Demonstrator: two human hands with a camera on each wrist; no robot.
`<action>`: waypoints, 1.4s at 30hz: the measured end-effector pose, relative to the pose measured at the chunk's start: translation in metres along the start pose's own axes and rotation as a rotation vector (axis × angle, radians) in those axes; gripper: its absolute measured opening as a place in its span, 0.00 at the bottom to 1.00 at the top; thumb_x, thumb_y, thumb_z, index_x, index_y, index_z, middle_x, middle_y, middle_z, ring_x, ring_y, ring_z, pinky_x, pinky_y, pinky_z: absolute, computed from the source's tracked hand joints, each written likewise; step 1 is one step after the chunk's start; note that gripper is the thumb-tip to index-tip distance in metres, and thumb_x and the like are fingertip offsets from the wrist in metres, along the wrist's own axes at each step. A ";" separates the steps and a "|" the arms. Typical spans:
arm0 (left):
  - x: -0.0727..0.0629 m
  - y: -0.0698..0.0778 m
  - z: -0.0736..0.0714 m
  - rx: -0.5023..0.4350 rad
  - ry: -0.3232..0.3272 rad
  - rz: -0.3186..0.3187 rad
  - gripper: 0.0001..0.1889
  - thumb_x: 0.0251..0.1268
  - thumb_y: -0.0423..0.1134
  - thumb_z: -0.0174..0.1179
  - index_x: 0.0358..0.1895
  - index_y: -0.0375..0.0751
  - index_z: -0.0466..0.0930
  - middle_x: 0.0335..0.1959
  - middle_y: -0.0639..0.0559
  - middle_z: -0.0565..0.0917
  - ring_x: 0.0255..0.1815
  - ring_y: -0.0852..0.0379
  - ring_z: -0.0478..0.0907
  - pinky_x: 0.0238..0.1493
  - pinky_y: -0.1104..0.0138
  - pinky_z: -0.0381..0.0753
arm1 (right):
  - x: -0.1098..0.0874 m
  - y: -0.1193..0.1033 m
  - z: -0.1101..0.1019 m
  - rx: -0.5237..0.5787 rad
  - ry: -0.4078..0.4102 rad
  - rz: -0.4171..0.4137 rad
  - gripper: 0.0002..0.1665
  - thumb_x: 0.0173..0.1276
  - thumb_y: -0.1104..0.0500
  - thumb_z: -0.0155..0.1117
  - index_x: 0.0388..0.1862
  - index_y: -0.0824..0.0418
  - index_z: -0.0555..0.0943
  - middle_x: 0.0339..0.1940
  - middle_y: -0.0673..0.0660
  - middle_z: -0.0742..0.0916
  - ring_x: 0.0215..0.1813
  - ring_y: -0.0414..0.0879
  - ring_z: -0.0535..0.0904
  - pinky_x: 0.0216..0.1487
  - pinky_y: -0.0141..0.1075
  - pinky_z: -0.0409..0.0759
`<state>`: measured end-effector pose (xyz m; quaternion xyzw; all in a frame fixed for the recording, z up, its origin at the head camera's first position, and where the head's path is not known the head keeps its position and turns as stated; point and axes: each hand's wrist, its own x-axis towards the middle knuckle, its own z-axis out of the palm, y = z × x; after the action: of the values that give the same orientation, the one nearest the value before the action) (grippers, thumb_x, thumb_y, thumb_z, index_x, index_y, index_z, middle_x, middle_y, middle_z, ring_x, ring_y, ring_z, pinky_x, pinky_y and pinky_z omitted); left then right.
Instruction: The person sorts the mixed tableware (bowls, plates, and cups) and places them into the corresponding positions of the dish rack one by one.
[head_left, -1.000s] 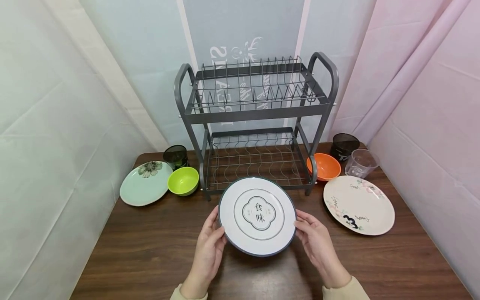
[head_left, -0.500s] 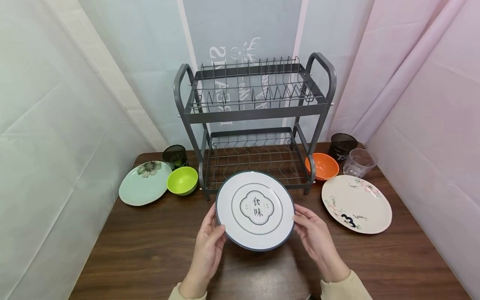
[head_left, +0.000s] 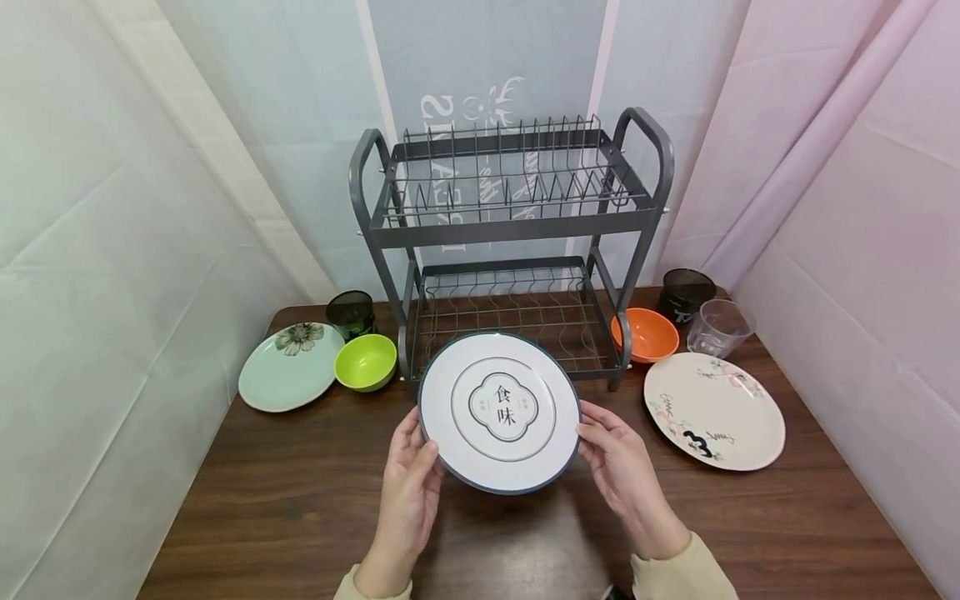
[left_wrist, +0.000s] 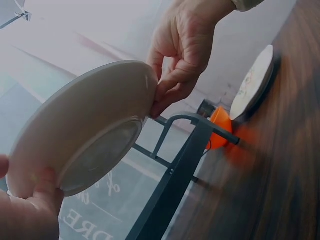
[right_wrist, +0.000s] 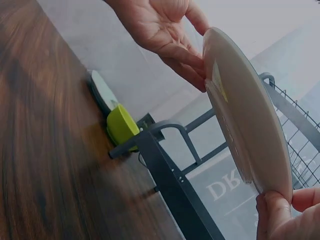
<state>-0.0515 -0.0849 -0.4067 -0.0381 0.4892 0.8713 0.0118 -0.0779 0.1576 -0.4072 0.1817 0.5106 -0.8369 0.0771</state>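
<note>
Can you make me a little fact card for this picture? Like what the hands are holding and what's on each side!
Held thing: white plate with dark rim, lifted off the table
Left edge: held by left hand
Right edge: held by right hand
Behind it: grey two-tier rack
Left of rack: mint plate, green bowl, left dark cup
Right of rack: orange bowl, right dark cup, clear cup, floral plate

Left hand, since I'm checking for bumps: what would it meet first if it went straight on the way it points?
Holding the dark-blue-rimmed round white plate, the left hand would probably meet the dark grey metal two-tier dish rack first; how much depth lies between is unclear.
</note>
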 end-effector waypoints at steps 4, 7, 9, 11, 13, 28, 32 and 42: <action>0.000 0.000 0.000 -0.021 0.029 0.005 0.28 0.68 0.29 0.47 0.69 0.41 0.49 0.66 0.53 0.64 0.52 0.68 0.75 0.51 0.76 0.76 | 0.000 0.000 0.005 0.007 -0.002 -0.009 0.16 0.67 0.72 0.49 0.48 0.57 0.75 0.35 0.47 0.84 0.36 0.34 0.81 0.41 0.26 0.81; 0.001 0.000 -0.002 -0.052 -0.003 0.031 0.31 0.68 0.28 0.45 0.72 0.40 0.46 0.65 0.57 0.65 0.54 0.68 0.74 0.53 0.76 0.75 | 0.000 0.001 0.009 0.026 -0.007 -0.016 0.16 0.67 0.72 0.49 0.46 0.57 0.76 0.35 0.47 0.85 0.36 0.35 0.81 0.41 0.27 0.81; 0.001 0.000 -0.003 -0.075 -0.031 0.047 0.33 0.68 0.26 0.44 0.73 0.41 0.42 0.66 0.57 0.64 0.54 0.67 0.74 0.53 0.76 0.75 | 0.001 0.001 0.012 0.037 -0.010 -0.015 0.16 0.66 0.73 0.49 0.46 0.57 0.76 0.35 0.48 0.85 0.36 0.35 0.81 0.41 0.27 0.81; 0.001 0.000 -0.003 -0.097 -0.046 0.050 0.35 0.68 0.26 0.44 0.74 0.44 0.40 0.69 0.56 0.61 0.55 0.67 0.75 0.52 0.75 0.76 | 0.002 0.001 0.015 0.037 -0.010 -0.010 0.17 0.66 0.73 0.49 0.50 0.59 0.75 0.35 0.48 0.85 0.37 0.36 0.81 0.42 0.27 0.81; 0.001 0.002 -0.003 -0.113 -0.051 0.047 0.36 0.67 0.26 0.44 0.74 0.48 0.39 0.71 0.55 0.56 0.55 0.66 0.75 0.51 0.74 0.77 | 0.003 0.001 0.019 0.027 -0.012 -0.010 0.19 0.67 0.73 0.48 0.55 0.63 0.72 0.36 0.48 0.85 0.37 0.36 0.81 0.43 0.28 0.81; -0.001 0.011 -0.014 -0.134 -0.150 0.194 0.40 0.64 0.21 0.43 0.74 0.51 0.39 0.73 0.50 0.52 0.54 0.61 0.77 0.46 0.71 0.80 | 0.007 0.005 0.042 0.015 -0.070 -0.059 0.25 0.66 0.74 0.48 0.62 0.74 0.64 0.36 0.49 0.83 0.37 0.36 0.81 0.39 0.27 0.81; -0.002 0.016 -0.014 -0.098 -0.068 0.175 0.40 0.63 0.21 0.45 0.74 0.51 0.41 0.73 0.50 0.53 0.52 0.62 0.77 0.45 0.71 0.81 | 0.009 0.007 0.046 0.020 -0.076 -0.049 0.24 0.66 0.74 0.48 0.61 0.74 0.64 0.34 0.49 0.84 0.37 0.36 0.81 0.40 0.27 0.81; 0.001 0.029 -0.018 -0.088 0.001 0.159 0.40 0.62 0.21 0.46 0.74 0.50 0.41 0.73 0.50 0.54 0.55 0.63 0.76 0.47 0.71 0.79 | 0.016 0.009 0.057 -0.014 -0.124 -0.055 0.22 0.66 0.74 0.48 0.60 0.75 0.65 0.34 0.49 0.84 0.37 0.36 0.81 0.40 0.27 0.81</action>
<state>-0.0528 -0.1155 -0.3920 -0.0002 0.4520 0.8901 -0.0595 -0.1024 0.1046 -0.3969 0.1147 0.5153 -0.8449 0.0867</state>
